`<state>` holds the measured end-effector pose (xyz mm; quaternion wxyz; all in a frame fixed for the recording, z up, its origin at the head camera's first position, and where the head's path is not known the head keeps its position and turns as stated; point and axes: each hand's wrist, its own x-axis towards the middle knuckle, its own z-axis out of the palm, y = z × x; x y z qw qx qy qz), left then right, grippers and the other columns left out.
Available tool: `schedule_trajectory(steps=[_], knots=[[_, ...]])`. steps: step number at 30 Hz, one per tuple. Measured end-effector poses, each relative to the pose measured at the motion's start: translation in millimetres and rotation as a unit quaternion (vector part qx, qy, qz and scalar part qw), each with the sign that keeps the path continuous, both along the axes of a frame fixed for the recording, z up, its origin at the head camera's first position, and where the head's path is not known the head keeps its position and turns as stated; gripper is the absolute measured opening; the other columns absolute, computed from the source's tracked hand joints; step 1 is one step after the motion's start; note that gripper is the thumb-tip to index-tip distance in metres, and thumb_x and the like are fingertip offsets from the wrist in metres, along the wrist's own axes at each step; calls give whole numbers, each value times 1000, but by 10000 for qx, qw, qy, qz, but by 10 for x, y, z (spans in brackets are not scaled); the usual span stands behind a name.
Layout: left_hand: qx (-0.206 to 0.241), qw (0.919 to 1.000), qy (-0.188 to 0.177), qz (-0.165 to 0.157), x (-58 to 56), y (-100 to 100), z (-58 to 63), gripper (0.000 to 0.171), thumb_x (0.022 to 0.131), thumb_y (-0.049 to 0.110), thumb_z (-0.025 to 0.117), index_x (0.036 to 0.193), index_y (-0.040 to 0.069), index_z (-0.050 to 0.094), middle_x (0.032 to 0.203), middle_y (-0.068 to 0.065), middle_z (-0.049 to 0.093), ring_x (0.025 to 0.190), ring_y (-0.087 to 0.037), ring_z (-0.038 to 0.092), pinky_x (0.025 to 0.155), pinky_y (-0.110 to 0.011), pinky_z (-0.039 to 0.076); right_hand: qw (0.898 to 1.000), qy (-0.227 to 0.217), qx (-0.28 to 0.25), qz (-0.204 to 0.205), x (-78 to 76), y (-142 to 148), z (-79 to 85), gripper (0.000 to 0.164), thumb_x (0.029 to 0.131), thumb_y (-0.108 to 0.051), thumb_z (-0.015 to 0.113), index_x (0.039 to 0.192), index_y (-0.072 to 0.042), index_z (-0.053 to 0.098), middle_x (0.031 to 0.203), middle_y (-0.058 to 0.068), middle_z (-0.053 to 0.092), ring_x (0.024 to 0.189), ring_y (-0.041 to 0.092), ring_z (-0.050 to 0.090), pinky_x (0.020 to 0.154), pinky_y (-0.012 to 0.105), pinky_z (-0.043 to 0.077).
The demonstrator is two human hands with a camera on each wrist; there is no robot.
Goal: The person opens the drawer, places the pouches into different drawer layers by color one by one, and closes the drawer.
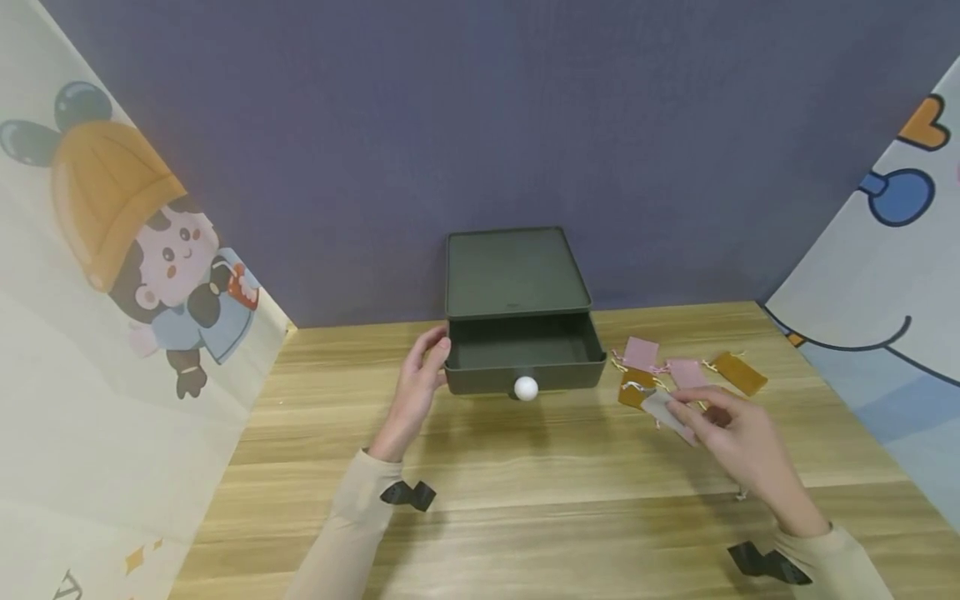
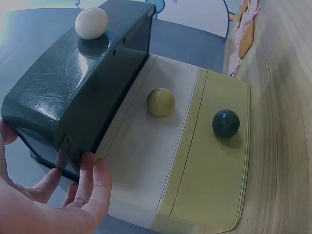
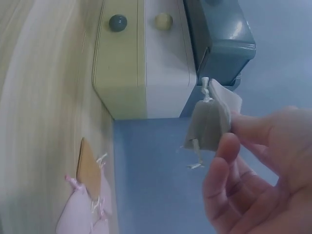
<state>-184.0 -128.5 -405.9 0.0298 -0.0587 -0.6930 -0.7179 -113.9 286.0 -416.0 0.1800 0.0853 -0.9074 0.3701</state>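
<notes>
The right hand [image 1: 731, 433] holds a gray pouch [image 1: 662, 408] in the air to the right of the cabinet [image 1: 513, 271] and nearer the person than its open drawer [image 1: 480, 383]. Its grip is narrow, the thumb and fingertips pinching the cloth along one edge, with a white cord [image 3: 205, 90] hanging free of the fingers. Whether the paler layer beside it is a fold or a second pouch, I cannot tell.

The left hand [image 1: 414, 385] is at the left of the cabinet, its fingers resting against the side of the drawer; this grip is loose and fairly wide, not wrapped round anything.

On the desk [image 1: 480, 508], just right of the cabinet, two pink pouches [image 1: 640, 353] and two orange pouches [image 1: 741, 373] lie in a loose cluster with their cords trailing. A white knob [image 1: 526, 388] sits on the drawer's front.

The gray pouch looks very light, soft and limp, so it should bend and droop rather than break. A pinch on the flat cloth near an edge should suit it; a hold by the cord alone would probably let it swing. The drawer looks stiff and smooth, best steadied by its side wall or drawn by the knob.
</notes>
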Motion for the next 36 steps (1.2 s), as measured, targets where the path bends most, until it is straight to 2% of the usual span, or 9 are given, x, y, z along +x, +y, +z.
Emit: schedule_trajectory(steps=[5,9,13,15,16,22,25,30,36], knots=[[-97,9999,-21,-12,8,-16,2,55,113,30,49,159,2,43,159,-21,48,136,-42,57,99,-35,58,9997,117,-177,-145,-46,-72,54,17,96,-12,81,112,-10,82,85,3,77,55,4,59,44,19,45],[-199,9998,-13,-72,12,-22,-3,55,114,31,47,160,2,41,161,-20,46,140,-41,54,105,-44,55,9979,453,-460,-93,-57,-120,100,17,93,-4,80,110,-7,82,88,-11,76,53,5,57,43,18,43],[-90,9999,-10,-65,8,-15,5,55,113,30,47,160,1,42,160,-21,47,138,-41,55,104,-42,56,9956,583,-728,10,-54,-170,162,20,94,-1,79,112,-7,82,106,-14,77,55,5,58,46,17,46],[-64,10000,-11,-43,-4,-11,-4,54,113,29,47,159,0,42,158,-22,48,136,-40,57,102,-38,57,9950,583,-815,3,-55,-192,188,22,93,0,80,113,-7,82,113,-8,78,56,6,58,47,16,47],[-41,10000,-12,-43,-5,-10,-5,54,113,28,47,159,0,42,158,-23,48,135,-40,57,101,-38,57,9948,585,-828,-20,-54,-203,203,23,93,0,80,114,-7,82,114,-11,78,56,5,58,47,16,47],[78,9999,-11,-65,-8,-6,-10,53,113,28,48,158,0,44,155,-23,50,125,-29,63,94,-28,59,9941,483,-948,-200,-40,-257,305,21,93,-5,81,114,-7,82,96,-31,69,56,5,57,48,16,46],[127,9999,-18,-77,-1,-4,2,53,113,28,48,158,0,43,155,-22,50,122,-26,63,92,-26,59,9915,546,-1151,-281,-48,-291,359,19,93,-4,82,112,-3,82,87,-25,70,55,5,57,48,16,47],[53,9999,-45,-76,2,-8,-4,54,114,29,46,160,1,41,158,-21,48,132,-35,59,99,-34,57,9867,807,-1379,-313,-73,-342,417,18,90,1,82,108,0,81,81,-21,70,55,3,57,49,14,48],[52,10000,-40,-69,7,-5,1,54,114,29,47,160,1,42,159,-21,47,136,-40,56,100,-36,56,9838,838,-1476,-571,-94,-432,497,16,92,-4,83,108,-1,82,90,-33,70,69,-6,66,57,8,51]])
